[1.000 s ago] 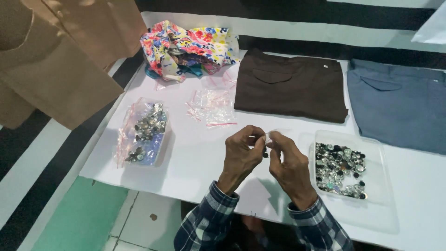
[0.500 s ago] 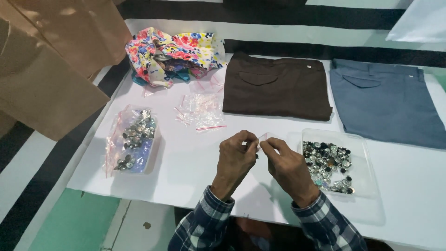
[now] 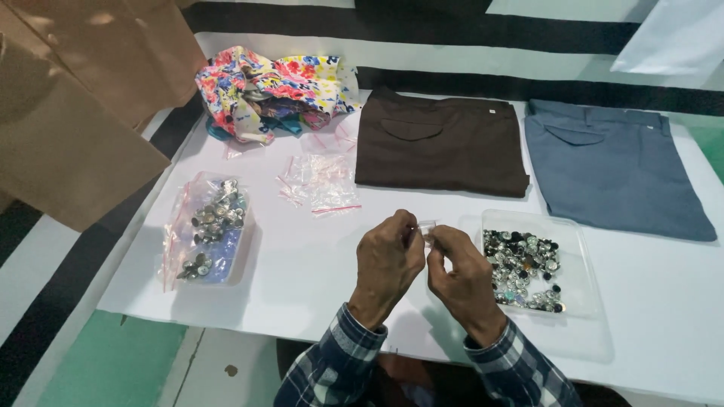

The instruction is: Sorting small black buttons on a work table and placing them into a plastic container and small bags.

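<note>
- Right now left hand (image 3: 388, 260) & right hand (image 3: 460, 275) meet above the white table (image 3: 317, 256), fingertips of both pinched narrow on a tiny clear bag (image 3: 427, 228), just left of the button tray (image 3: 577, 249).
- Risk: thin plastic may slip from the pinch.
- Right wrist is near the tray; a nudge could scatter the buttons (image 3: 523, 265).
- Whether anything's inside the bag: can't tell.

brown trousers (image 3: 441, 143) | grey-blue trousers (image 3: 615, 169) | floral multicolour cloth (image 3: 275, 90) | blue-white plaid sleeves (image 3: 332, 365) | white table (image 3: 302, 271)
</note>
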